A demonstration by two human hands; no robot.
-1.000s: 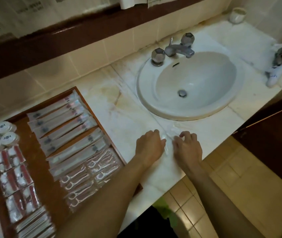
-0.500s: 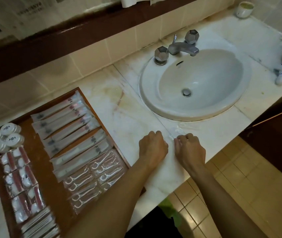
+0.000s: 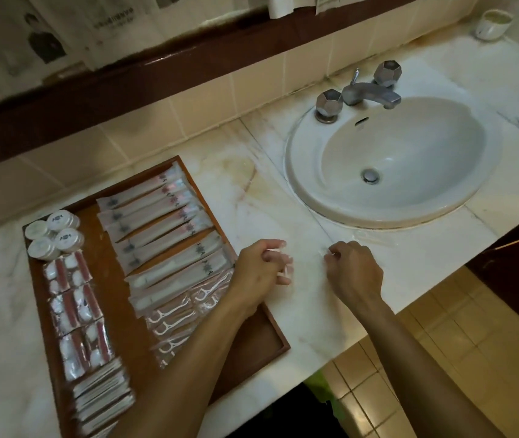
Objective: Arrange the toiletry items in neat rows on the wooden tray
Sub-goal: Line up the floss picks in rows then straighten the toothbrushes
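Just right of the wooden tray (image 3: 278, 338), the left hand (image 3: 259, 270) pinches a white floss pick (image 3: 285, 273) while the right hand (image 3: 354, 268) pinches a clear wrapper (image 3: 326, 251) over the worktop (image 3: 299, 216).

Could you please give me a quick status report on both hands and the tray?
Left hand pinches a floss pick. Right hand pinches a clear wrapper. Wooden tray holds neat rows. Nothing blocks.
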